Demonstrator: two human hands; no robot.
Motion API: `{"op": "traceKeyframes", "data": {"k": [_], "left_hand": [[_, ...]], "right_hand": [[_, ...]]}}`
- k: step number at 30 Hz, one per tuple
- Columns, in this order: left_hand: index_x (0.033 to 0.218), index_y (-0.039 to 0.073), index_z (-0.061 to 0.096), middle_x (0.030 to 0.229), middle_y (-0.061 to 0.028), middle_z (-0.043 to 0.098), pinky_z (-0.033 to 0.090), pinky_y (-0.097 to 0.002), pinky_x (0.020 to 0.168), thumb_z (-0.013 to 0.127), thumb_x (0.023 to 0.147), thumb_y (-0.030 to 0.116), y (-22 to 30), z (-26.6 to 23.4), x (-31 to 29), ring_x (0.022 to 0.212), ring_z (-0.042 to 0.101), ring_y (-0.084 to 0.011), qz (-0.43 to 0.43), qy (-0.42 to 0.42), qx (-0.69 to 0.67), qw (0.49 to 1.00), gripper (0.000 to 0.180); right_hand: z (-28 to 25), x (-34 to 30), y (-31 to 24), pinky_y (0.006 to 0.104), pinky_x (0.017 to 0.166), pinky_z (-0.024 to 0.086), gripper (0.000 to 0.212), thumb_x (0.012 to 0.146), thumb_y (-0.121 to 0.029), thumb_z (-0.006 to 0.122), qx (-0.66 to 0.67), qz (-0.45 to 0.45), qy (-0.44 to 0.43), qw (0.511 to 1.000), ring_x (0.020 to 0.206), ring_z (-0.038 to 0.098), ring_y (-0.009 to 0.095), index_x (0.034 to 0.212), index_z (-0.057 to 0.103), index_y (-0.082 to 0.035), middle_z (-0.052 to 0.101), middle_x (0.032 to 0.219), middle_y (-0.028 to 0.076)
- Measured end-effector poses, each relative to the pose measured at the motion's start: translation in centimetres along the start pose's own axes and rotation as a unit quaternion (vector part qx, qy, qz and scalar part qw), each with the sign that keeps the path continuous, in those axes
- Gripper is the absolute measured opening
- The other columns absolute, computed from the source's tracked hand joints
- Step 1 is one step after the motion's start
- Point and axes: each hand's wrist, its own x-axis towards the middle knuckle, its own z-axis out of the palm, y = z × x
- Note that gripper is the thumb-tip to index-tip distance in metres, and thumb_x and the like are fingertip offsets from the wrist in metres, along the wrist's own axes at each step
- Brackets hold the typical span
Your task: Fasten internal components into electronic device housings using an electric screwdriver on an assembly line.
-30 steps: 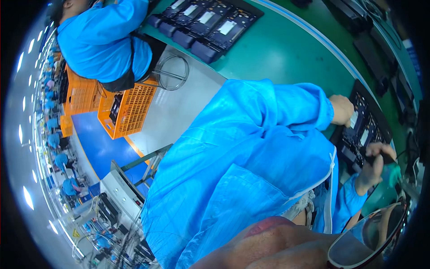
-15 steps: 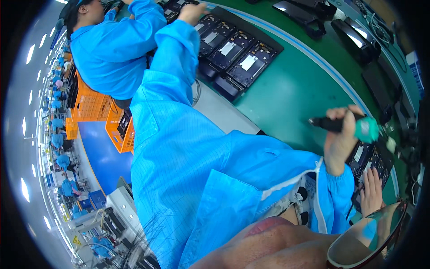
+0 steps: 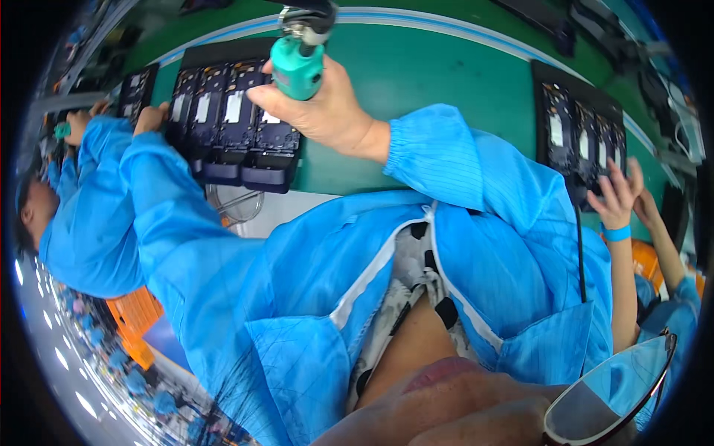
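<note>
Currently I see the right hand [image 3: 331, 110] clasping a green driver [image 3: 297, 68], tip hidden, but can't tell whether the left hand [image 3: 151, 119], beside dark modules [image 3: 202, 134], grips anything.

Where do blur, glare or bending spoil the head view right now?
Head view: fisheye bending bows the pale, blue-lined strip along the green table, and the corners go black; head view, lower left: elongated white ceiling lights glare; head view, upper middle: the teal cylindrical tool in the bare right hand looks slightly soft.
</note>
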Motion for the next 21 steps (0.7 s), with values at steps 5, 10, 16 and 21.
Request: {"op": "traceKeyframes", "data": {"k": [5,10,16,21], "left_hand": [[0.068,0.001,0.063,0.055,-0.0101,0.053,0.035,-0.0381,0.046,0.056,0.089,0.043,4.7,-4.2,-6.5,0.045,0.046,-0.0204,-0.011,-0.08,-0.088,0.993,0.048],[0.069,0.002,0.06,0.049,-0.0006,0.043,0.022,-0.0317,0.037,0.055,0.091,0.039,17.3,-2.4,-12.3,0.037,0.033,-0.0102,0.066,-0.151,-0.234,0.958,0.043],[0.07,0.003,0.06,0.062,-0.0034,0.054,0.038,-0.0318,0.053,0.056,0.095,0.039,22.1,-0.1,-13.4,0.057,0.046,-0.0133,0.213,-0.119,-0.268,0.932,0.043],[0.074,-0.001,0.066,0.07,-0.0103,0.064,0.044,-0.0347,0.066,0.058,0.093,0.038,22.2,2.6,-11.1,0.067,0.055,-0.0189,0.217,-0.171,-0.303,0.912,0.044]], "right_hand": [[-3.1,-0.6,-2.8,0.0271,0.063,0.05,0.035,0.079,-0.021,0.078,-0.02,-0.014,0.031,0.999,0.071,0.059,0.01,0.101,0.057,-0.004,0.059,0.082,0.001],[-9.8,-2.5,-6.4,0.0214,0.055,0.042,0.018,0.084,-0.011,0.071,-0.137,-0.035,0.132,0.981,0.059,0.052,0.008,0.095,0.059,-0.003,0.058,0.073,-0.001],[-12.4,-1.3,-7.6,0.0224,0.054,0.041,0.014,0.084,-0.009,0.07,-0.247,-0.023,0.185,0.951,0.059,0.052,0.007,0.093,0.06,-0.004,0.058,0.072,-0.002],[-11.0,0.8,-4.2,0.0242,0.06,0.041,0.016,0.081,-0.01,0.073,-0.344,-0.008,0.19,0.92,0.067,0.052,0.006,0.09,0.062,-0.004,0.058,0.076,-0.003]]}}
